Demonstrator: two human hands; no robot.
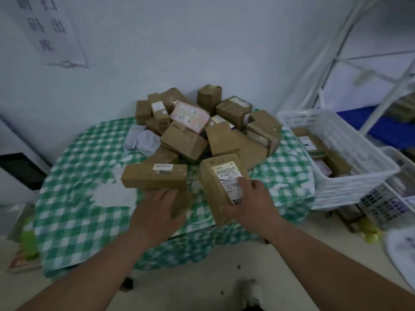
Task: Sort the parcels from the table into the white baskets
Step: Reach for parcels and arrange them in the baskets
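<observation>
A heap of brown cardboard parcels (197, 122) lies at the back of a table under a green-and-white checked cloth (74, 198). My left hand (157, 212) holds a long brown box (155, 176) from below, above the table's front. My right hand (249, 203) grips a taller brown parcel with a white shipping label (220, 182), thumb at its lower edge and fingers on the label. A white basket (359, 176) stands to the right of the table with several parcels inside.
A second white basket (399, 198) sits lower at the far right. White metal shelving (381, 75) rises behind the baskets. A paper sign (51, 30) hangs on the wall at left. A dark screen (20, 169) sits left of the table. Pale floor lies in front.
</observation>
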